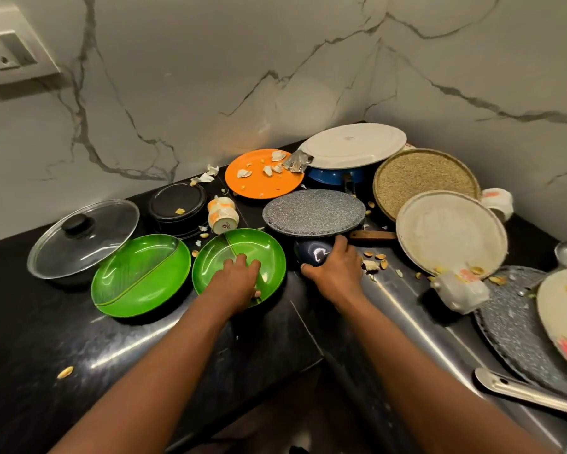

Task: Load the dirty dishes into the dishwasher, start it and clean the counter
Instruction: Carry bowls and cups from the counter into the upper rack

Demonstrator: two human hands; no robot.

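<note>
I am counting two green plates: left hand (pixel 239 276) gripping rim of right green plate (pixel 269 247), left green plate (pixel 141 276) lying beside it. Right hand (pixel 333 267) clasping dark blue bowl (pixel 311 252) under speckled plate (pixel 313 211). One orange plate (pixel 259 185), one glass lid (pixel 82 237). Tipped cup (pixel 221 214) showing mark, unreadable.
</note>
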